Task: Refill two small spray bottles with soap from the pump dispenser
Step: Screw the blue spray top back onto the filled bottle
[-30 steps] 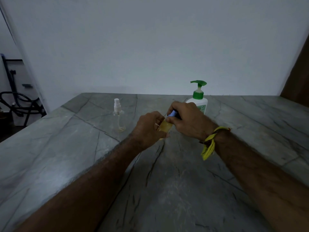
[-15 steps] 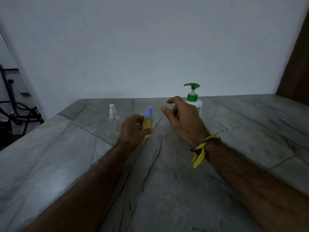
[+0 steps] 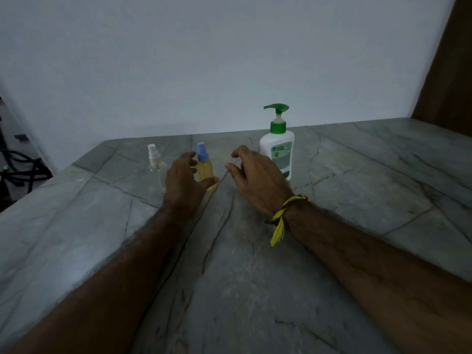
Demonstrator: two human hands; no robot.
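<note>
the left hand (image 3: 185, 180) has just let go of the capped yellow bottle (image 3: 205, 167), fingers loose; right hand (image 3: 255, 177) empty too. the clear bottle (image 3: 156, 164) likely comes next.

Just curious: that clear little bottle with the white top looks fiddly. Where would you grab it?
Probably around its round body, coming from its left. The clear bottle stands upright, the left hand and yellow bottle crowd its right, and its thin white top looks harder to grip.
</note>
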